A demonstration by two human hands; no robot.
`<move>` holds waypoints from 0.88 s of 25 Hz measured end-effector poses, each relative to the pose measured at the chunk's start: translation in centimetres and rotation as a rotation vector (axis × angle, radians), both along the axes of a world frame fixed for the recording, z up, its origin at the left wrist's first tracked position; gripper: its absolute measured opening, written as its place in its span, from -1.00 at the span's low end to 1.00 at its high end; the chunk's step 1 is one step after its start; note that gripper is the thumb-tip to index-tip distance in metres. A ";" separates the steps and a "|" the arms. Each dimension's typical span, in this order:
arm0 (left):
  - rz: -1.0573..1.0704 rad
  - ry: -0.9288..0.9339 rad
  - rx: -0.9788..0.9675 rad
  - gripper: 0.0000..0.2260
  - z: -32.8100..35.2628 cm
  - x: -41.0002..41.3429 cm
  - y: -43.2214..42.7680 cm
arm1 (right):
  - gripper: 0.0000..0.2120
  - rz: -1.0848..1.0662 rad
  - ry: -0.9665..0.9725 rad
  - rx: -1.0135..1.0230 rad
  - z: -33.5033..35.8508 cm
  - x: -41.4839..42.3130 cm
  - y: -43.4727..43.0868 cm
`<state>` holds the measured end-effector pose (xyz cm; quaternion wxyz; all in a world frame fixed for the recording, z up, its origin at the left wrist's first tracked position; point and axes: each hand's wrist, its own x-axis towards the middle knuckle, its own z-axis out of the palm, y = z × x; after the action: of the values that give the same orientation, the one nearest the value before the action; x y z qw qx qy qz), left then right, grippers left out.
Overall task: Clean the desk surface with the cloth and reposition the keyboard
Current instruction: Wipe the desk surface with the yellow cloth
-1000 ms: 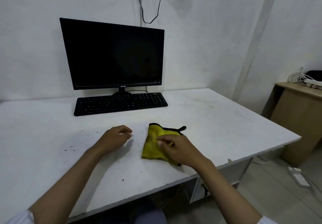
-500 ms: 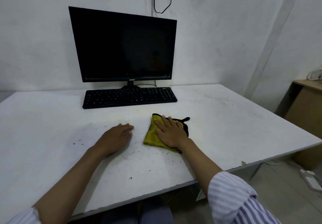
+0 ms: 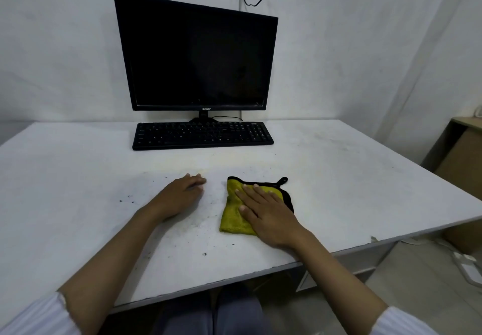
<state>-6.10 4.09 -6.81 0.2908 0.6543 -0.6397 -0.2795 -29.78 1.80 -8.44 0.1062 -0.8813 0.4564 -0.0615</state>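
A yellow cloth [image 3: 232, 217] with black trim and a small loop lies folded on the white desk [image 3: 352, 191], right of centre. My right hand [image 3: 266, 212] lies flat on top of it, palm down, fingers spread toward the monitor. My left hand [image 3: 180, 196] rests on the bare desk to the left of the cloth, fingers loosely curled, holding nothing. A black keyboard [image 3: 202, 135] sits at the back of the desk, directly under the monitor and apart from both hands. Dark crumbs and specks dot the desk around my left hand.
A black monitor [image 3: 195, 55] stands behind the keyboard against the white wall, with a cable hanging above it. A wooden side table [image 3: 461, 147] stands to the right, off the desk. White power strips and cables lie on the floor at lower right.
My right hand went from curled over the cloth's near edge to lying flat and spread on top of it. My left hand stays in place. The camera view has shifted.
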 end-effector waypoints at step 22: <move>0.137 0.048 -0.025 -0.66 -0.3 3.5 1.6 | -0.58 0.043 -0.036 -0.021 0.1 4.3 0.4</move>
<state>-2.55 5.73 -7.12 0.3328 0.6858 -0.5898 -0.2666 -25.53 2.24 -8.39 0.1064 -0.8907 0.4348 -0.0796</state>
